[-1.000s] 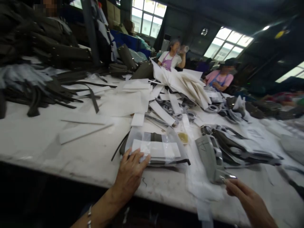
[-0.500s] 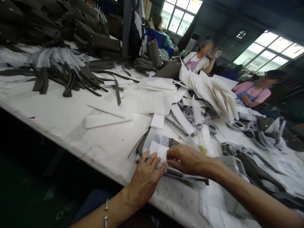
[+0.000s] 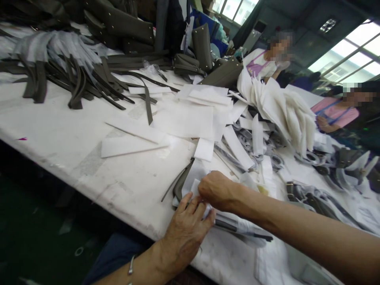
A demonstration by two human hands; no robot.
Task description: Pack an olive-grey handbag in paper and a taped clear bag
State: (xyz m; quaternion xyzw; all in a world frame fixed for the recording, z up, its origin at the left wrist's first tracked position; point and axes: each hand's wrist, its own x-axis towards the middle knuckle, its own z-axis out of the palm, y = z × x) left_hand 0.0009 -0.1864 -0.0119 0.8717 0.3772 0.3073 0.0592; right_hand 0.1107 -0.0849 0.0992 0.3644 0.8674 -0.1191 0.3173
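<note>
Visibly scuffed, the white table (image 3: 130, 178) faces a dim, windowed wall (image 3: 305, 43).

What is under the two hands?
A wrapped bundle; its dark end and a dark strip show beyond the left hand and right hand. Its middle is covered and cannot be seen.

A bundle (image 3: 190, 178) lies at the near edge of a table (image 3: 130, 174); the left hand (image 3: 187, 231) rests on its near side, the right hand (image 3: 216, 190) just beyond. Behind the bundle are loose sheets (image 3: 190, 118). Right of these is a stack of sheets (image 3: 279, 107), with two people (image 3: 257, 63) behind it. Far left, straps (image 3: 78, 85) lie before piled bags (image 3: 124, 27).
</note>
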